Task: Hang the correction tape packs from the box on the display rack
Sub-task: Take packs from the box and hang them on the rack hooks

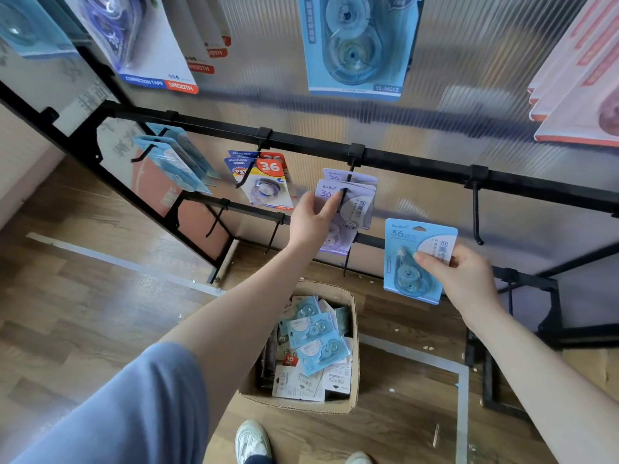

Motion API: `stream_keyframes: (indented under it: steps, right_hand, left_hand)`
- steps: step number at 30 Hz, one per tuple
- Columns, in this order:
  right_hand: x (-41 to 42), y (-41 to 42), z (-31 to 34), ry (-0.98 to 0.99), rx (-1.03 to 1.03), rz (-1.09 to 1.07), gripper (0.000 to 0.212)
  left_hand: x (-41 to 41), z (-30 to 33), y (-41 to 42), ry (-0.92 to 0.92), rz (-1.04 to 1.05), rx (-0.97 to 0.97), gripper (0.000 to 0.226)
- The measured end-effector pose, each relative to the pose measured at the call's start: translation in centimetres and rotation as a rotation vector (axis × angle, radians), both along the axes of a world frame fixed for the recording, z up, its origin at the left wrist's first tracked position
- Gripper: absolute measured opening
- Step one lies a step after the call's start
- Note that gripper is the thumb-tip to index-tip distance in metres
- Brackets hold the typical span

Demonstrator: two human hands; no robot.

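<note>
Box point(351, 390) on the floor holds loose packs. Right hand point(469, 279) pinches blue pack point(415, 259) short of empty hook point(477, 212). Left hand point(311, 219), fingers curled, grips lilac pack point(351, 202) on its peg. Risk: hang-hole misses the tip, pack drops.

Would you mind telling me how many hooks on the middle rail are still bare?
1: the bare hook at the right end, above the blue pack in the right hand. More may lie outside the frame.
</note>
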State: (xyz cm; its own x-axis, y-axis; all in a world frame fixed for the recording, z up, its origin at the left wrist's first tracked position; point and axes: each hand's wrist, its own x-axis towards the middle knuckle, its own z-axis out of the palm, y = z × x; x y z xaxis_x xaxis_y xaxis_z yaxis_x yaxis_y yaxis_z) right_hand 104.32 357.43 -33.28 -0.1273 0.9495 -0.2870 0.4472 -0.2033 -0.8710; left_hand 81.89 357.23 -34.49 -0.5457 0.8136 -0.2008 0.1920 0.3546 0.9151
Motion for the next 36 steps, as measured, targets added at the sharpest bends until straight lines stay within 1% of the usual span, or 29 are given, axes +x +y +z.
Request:
stream_keyframes:
  steps: [5, 10, 12, 16, 20, 25, 29, 36]
  right_hand:
    - [-0.2, 0.1, 0.3, 0.003, 0.021, 0.009, 0.027]
    - [-1.0, -0.3, 0.8, 0.012, 0.033, 0.029, 0.028]
    - [-1.5, -0.5, 1.2, 0.023, 0.041, 0.040, 0.025]
    - [-2.7, -0.8, 2.3, 0.033, 0.057, 0.080, 0.027]
    - [-4.3, -1.1, 3.4, 0.077, 0.095, 0.102, 0.027]
    - [-7.0, -2.3, 4.0, 0.170, 0.100, 0.151, 0.017]
    - [-10.7, -3.8, 3.5, 0.194, 0.107, 0.214, 0.017]
    - [-19.2, -5.4, 2.5, 0.195, 0.091, 0.263, 0.014]
  left_hand:
    - [-0.6, 0.2, -0.7, 0.079, -0.045, -0.004, 0.028]
    - [-1.7, 0.5, -2.2, 0.218, 0.024, 0.028, 0.022]
    - [-2.3, 0.8, -3.5, 0.306, 0.030, 0.016, 0.022]
    - [-3.6, 1.4, -6.9, 0.530, 0.062, -0.042, 0.026]
    - [-5.8, 0.8, -10.5, 0.771, 0.017, -0.117, 0.029]
    - [-8.8, 0.5, -14.7, 0.954, -0.043, -0.223, 0.038]
    - [-11.0, 0.7, -17.5, 1.013, -0.025, -0.272, 0.047]
    - [-17.3, -0.2, -21.1, 0.989, 0.020, -0.339, 0.051]
